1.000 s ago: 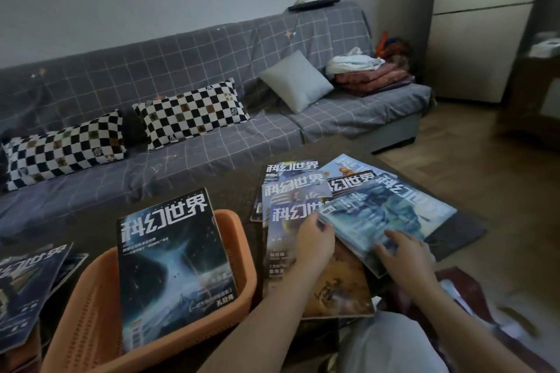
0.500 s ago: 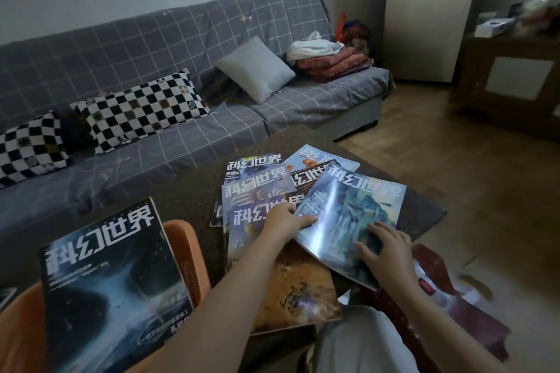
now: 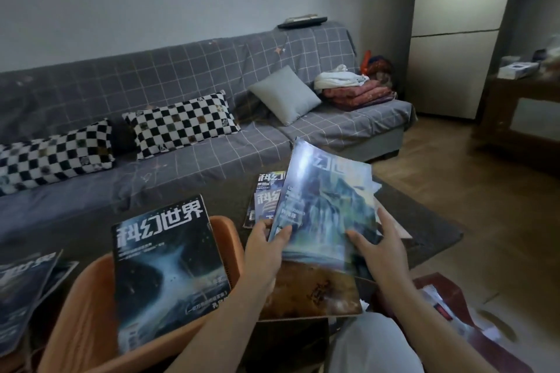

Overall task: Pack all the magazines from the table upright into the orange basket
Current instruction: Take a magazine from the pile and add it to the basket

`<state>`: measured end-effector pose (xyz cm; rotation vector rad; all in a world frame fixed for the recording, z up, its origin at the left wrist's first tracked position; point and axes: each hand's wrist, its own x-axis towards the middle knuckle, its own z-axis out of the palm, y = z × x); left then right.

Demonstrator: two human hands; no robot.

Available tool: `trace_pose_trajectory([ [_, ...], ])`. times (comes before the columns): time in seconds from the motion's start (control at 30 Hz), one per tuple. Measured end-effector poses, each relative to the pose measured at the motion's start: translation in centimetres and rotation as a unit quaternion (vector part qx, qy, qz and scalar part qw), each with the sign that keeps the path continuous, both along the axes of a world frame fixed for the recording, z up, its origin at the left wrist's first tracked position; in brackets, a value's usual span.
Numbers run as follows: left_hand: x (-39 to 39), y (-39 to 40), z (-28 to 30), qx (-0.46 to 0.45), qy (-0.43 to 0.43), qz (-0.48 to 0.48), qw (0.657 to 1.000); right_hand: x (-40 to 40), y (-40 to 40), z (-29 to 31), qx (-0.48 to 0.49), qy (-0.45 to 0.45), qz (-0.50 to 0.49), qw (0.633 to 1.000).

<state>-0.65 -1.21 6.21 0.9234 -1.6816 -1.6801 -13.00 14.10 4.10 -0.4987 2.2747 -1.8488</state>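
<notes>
Both hands are clamped on one pale blue magazine (image 3: 325, 212), which is lifted and tilted above the right half of the bench (image 3: 436, 233), its top edge raised toward the sofa (image 3: 212, 130). The left hand (image 3: 263, 251) pinches the magazine's lower left corner, thumb on the cover. The right hand (image 3: 378, 248) holds its lower right edge, fingers spread across the cover. The lifted cover is blurred.

Under it, more magazines lie flat in an overlapping spread on the bench: two blue-titled covers (image 3: 266, 194) show at the far left of the spread, and a brown-orange cover (image 3: 312, 291) lies at the near edge, touching the person's lap.

The orange basket (image 3: 85, 312) sits at the near edge, left of the spread. One dark magazine with a white swirl (image 3: 169, 266) stands in it, leaning against its far wall and rising well above the rim. Left of the basket, at the bench's left edge, further magazines (image 3: 24, 288) lie flat in a small stack.

On the sofa beyond the far edge are two checkered cushions (image 3: 181, 124), a plain grey cushion (image 3: 285, 98) and a pile of folded cloth (image 3: 354, 88).
</notes>
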Motion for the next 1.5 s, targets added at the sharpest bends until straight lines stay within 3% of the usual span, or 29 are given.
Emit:
trace_pose_trajectory([
  [0.1, 3.6, -0.7, 1.5, 0.02, 0.061, 0.033, 0.997, 1.4, -2.3, 1.9, -0.048, -0.071, 0.054, 0.995],
  [0.2, 7.2, -1.7, 2.4, -0.023, 0.068, 0.075, 0.995, 3.1, -4.8, 2.9, -0.086, -0.145, 0.122, 0.978],
  [0.33, 11.8, -3.5, 2.6, 0.025, 0.068, 0.095, 0.993, 6.1, -7.8, 3.7, -0.132, -0.169, 0.176, 0.961],
  [0.53, 17.8, -7.0, 2.6, 0.017, 0.045, 0.084, 0.995, 9.5, -12.1, 4.1, -0.122, -0.168, 0.258, 0.944],
  [0.7, 21.4, -9.7, 1.6, -0.03, 0.019, 0.141, 0.989, 11.8, -15.6, 3.0, -0.059, -0.139, 0.293, 0.944],
  [0.8, 22.5, -10.7, 0.8, -0.077, -0.058, 0.191, 0.977, 12.7, -17.2, 2.3, -0.018, -0.108, 0.317, 0.942],
  [0.93, 22.9, -11.3, -0.5, -0.098, -0.158, 0.23, 0.955, 13.7, -18.4, 2.0, 0.075, 0.032, 0.346, 0.935],
  [1.03, 22.8, -11.5, -0.8, -0.102, -0.219, 0.213, 0.947, 14.5, -18.7, 1.2, 0.149, 0.124, 0.289, 0.937],
  [1.17, 22.6, -11.8, -0.7, -0.11, -0.269, 0.207, 0.934, 15.0, -18.8, 0.2, 0.135, 0.178, 0.271, 0.936],
  [1.3, 22.6, -11.3, -0.4, -0.164, -0.3, 0.206, 0.917, 14.8, -19.3, 0.3, 0.179, 0.256, 0.292, 0.904],
  [1.5, 22.7, -10.8, -0.3, -0.176, -0.286, 0.207, 0.919, 14.9, -19.1, 0.9, 0.291, 0.1, 0.346, 0.886],
])
